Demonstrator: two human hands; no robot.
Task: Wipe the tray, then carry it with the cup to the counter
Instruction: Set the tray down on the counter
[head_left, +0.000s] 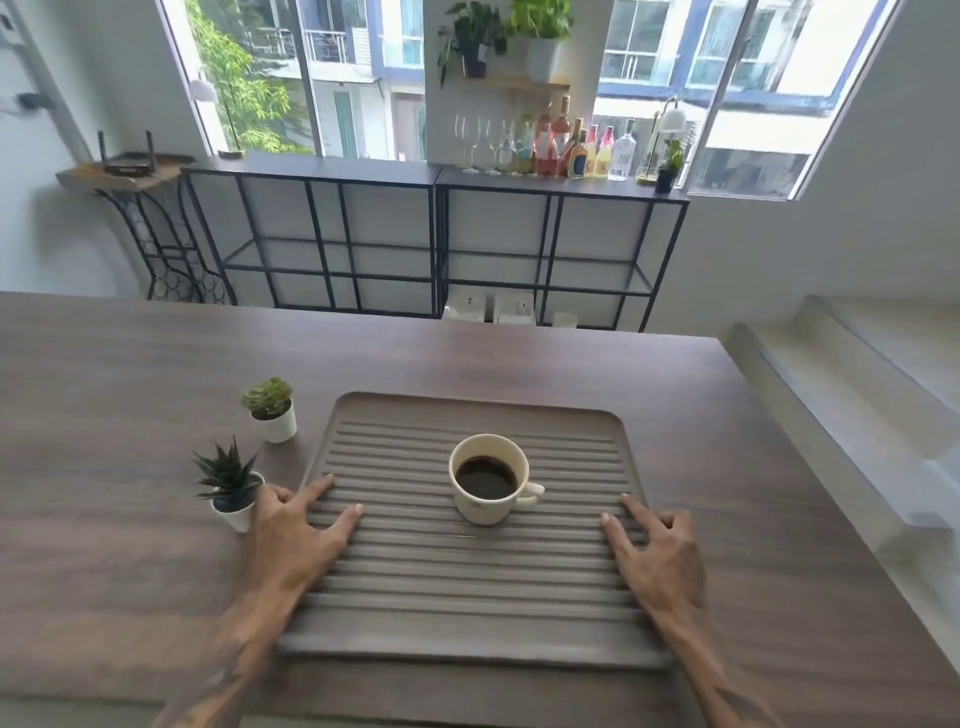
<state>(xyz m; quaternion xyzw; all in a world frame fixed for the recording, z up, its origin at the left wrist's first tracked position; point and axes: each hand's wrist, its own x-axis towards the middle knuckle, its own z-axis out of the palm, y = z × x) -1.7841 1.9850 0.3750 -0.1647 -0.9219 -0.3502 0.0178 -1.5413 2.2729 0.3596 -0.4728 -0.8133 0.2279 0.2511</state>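
A grey-brown ribbed tray lies on the dark wooden table right in front of me. A cream cup with dark coffee stands upright a little past the tray's middle, handle to the right. My left hand rests on the tray's left edge, thumb and forefinger on top and the other fingers curled over the side. My right hand holds the right edge the same way. No cloth is in view.
Two small potted succulents stand just left of the tray, the nearer one touching my left hand's side. Beyond the table, black metal shelf units carry bottles and glasses. White steps rise at the right.
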